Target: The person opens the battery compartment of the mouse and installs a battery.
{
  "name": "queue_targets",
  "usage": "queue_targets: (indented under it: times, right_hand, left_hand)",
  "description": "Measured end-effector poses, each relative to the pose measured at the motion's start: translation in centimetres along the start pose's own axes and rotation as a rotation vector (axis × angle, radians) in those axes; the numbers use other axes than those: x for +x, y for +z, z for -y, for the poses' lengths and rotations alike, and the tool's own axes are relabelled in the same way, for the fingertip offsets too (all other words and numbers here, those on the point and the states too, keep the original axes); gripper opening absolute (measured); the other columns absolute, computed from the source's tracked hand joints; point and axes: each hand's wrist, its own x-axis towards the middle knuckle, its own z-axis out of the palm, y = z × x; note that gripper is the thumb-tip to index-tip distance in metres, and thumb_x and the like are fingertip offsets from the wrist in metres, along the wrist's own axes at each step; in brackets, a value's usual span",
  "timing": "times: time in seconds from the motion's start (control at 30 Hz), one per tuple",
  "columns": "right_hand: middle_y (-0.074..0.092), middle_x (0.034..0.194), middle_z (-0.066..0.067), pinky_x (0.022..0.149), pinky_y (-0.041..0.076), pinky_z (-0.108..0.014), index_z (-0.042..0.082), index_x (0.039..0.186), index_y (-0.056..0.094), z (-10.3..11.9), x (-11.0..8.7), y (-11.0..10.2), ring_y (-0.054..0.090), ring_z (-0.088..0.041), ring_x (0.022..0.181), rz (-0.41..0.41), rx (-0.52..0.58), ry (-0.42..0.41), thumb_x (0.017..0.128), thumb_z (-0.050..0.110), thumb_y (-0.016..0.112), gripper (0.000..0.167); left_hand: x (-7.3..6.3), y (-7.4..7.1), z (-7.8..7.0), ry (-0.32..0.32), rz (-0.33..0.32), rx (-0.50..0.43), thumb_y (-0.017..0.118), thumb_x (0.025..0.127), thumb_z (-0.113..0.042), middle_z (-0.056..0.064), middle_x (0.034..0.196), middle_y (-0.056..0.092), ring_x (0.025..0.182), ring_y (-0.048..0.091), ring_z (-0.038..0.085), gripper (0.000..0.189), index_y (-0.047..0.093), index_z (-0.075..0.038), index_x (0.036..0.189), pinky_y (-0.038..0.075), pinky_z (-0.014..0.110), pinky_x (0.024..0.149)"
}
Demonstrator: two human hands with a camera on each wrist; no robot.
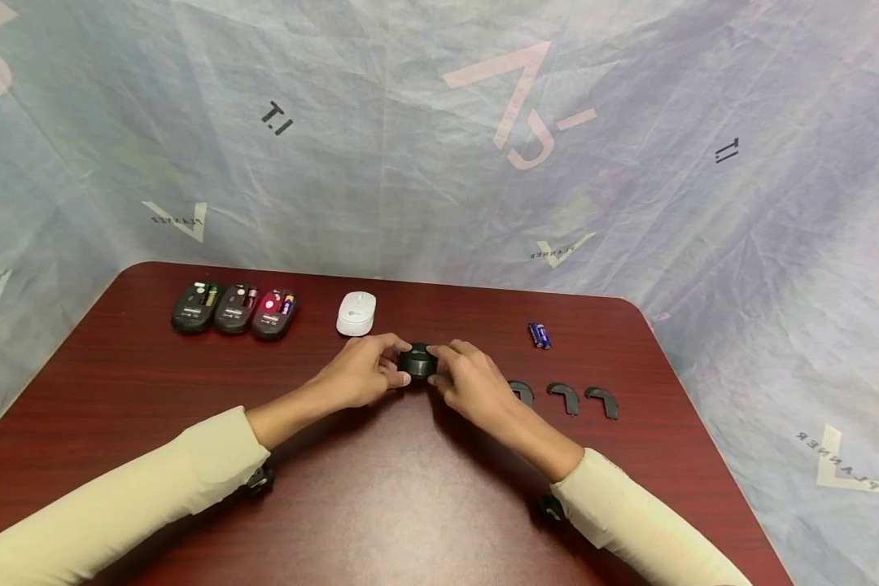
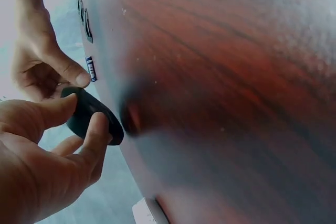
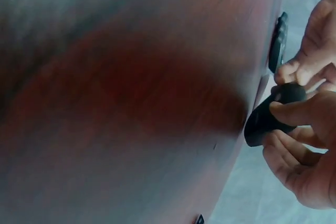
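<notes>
A black computer mouse [image 1: 418, 364] is held between both hands near the middle of the table. My left hand [image 1: 359, 373] grips its left side, thumb and fingers bent around the edge. From the other side my right hand [image 1: 476, 382] pinches it with thumb and fingertips. In the left wrist view the mouse [image 2: 86, 116] looks tilted, with a dark shadow on the tabletop beside it. The right wrist view shows the right thumb lying along the dark shell [image 3: 268, 119]. The mouse's far side is partly hidden by fingers.
Three black mice [image 1: 234, 309] lie upside down at the back left, battery bays uncovered, one glowing red. A white mouse [image 1: 356, 313] sits behind my left hand. Two blue batteries [image 1: 539, 335] lie back right, with three black battery covers [image 1: 564, 397] nearer. A grey printed cloth [image 1: 410, 146] hangs behind the table.
</notes>
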Motion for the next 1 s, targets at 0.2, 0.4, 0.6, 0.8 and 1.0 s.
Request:
queue_targets:
  times: [0.2, 0.4, 0.6, 0.8, 1.0]
  right_hand:
    - [0.075, 0.115, -0.012, 0.082, 0.066, -0.035, 0.002, 0.141, 0.075, 0.0, -0.1, -0.7, 0.074, -0.021, 0.097, -0.016, 0.082, 0.02, 0.104, 0.011, 0.083, 0.039]
    - [0.072, 0.117, -0.008, 0.086, 0.063, -0.034, 0.005, 0.142, 0.074, -0.2, -0.3, -1.6, 0.068, -0.016, 0.098, 0.045, 0.245, 0.099, 0.11, 0.017, 0.076, 0.034]
    - [0.075, 0.131, -0.01, 0.098, 0.065, -0.045, 0.009, 0.143, 0.073, -0.2, -0.6, -1.9, 0.075, -0.023, 0.112, 0.108, 0.418, 0.204, 0.113, 0.022, 0.071, 0.033]
    - [0.076, 0.139, -0.018, 0.095, 0.07, -0.044, 0.004, 0.146, 0.067, -0.1, -0.8, -1.9, 0.082, -0.027, 0.111, 0.165, 0.571, 0.271, 0.117, 0.023, 0.064, 0.035]
    - [0.074, 0.141, -0.02, 0.1, 0.07, -0.047, 0.002, 0.15, 0.064, 0.1, -1.1, -2.0, 0.082, -0.031, 0.117, 0.171, 0.63, 0.287, 0.119, 0.025, 0.061, 0.039]
  left_hand:
    - [-0.2, -0.3, 0.0, 0.068, -0.042, -0.002, 0.079, 0.108, -0.02, 0.009, 0.112, 0.082, 0.094, 0.077, 0.016, 0.035, 0.075, -0.006, 0.14, 0.066, 0.033, 0.084]
    - [-0.5, -0.4, -0.4, 0.141, -0.093, 0.04, 0.075, 0.111, -0.026, 0.002, 0.104, 0.077, 0.091, 0.07, 0.013, 0.023, 0.078, -0.012, 0.13, 0.059, 0.034, 0.087]
    - [-0.6, -0.1, -0.6, 0.115, -0.111, -0.006, 0.07, 0.114, -0.033, 0.002, 0.112, 0.081, 0.098, 0.074, 0.015, 0.024, 0.078, -0.015, 0.128, 0.061, 0.038, 0.092]
    - [-0.9, 0.4, -0.6, 0.102, -0.101, -0.122, 0.066, 0.117, -0.032, 0.002, 0.125, 0.082, 0.101, 0.076, 0.015, 0.026, 0.074, -0.02, 0.138, 0.065, 0.038, 0.091]
    - [-1.1, 0.6, -0.6, 0.115, -0.072, -0.224, 0.074, 0.112, -0.029, 0.007, 0.123, 0.082, 0.098, 0.078, 0.016, 0.036, 0.07, -0.024, 0.148, 0.07, 0.039, 0.086]
